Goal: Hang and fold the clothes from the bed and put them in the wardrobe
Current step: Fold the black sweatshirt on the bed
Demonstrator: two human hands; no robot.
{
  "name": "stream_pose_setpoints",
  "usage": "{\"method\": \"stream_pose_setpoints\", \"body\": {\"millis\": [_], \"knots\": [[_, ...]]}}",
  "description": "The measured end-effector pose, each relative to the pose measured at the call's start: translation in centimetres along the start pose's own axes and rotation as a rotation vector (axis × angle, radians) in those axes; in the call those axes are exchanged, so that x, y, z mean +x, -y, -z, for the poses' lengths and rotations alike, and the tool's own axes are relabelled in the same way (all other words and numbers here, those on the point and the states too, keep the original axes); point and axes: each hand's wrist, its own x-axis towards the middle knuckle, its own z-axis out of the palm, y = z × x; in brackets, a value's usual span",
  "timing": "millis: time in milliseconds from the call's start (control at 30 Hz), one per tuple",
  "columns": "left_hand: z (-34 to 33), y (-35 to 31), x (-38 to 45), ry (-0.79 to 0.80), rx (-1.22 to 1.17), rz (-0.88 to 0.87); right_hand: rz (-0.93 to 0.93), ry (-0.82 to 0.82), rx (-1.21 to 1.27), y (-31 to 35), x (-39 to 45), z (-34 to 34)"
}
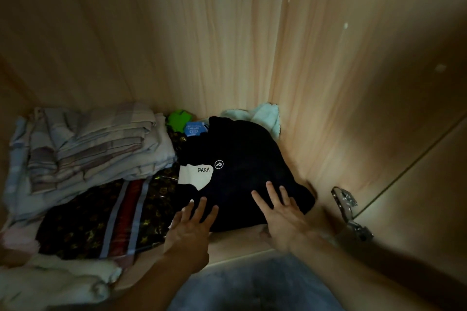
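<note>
A folded dark navy garment (242,159) with a white patch reading PAKA lies on the wooden wardrobe shelf (242,242), in its right corner. My left hand (192,225) rests flat on the garment's near left edge with its fingers straight and spread. My right hand (280,214) lies flat on its near right part, fingers straight. Neither hand grips anything. The garment partly covers a dark patterned cloth (106,219) with a red and grey stripe.
A stack of pale checked linens (91,144) fills the shelf's left side. Behind the navy garment lie a green item (179,118), a blue label (194,129) and a light blue towel (262,116). White fabric (58,278) sits at the near left. A metal door hinge (346,207) juts out at right.
</note>
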Motion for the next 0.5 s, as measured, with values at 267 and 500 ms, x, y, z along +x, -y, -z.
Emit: {"method": "stream_pose_setpoints", "body": {"millis": [267,500], "knots": [[3.5,0.5,-0.8,0.093,-0.191,-0.018,0.007,0.130,0.231,-0.6,-1.4,4.9],[10.7,0.6,-9.3,-0.006,-0.349,0.050,-0.003,-0.024,0.188,1.4,-10.7,12.0]]}}
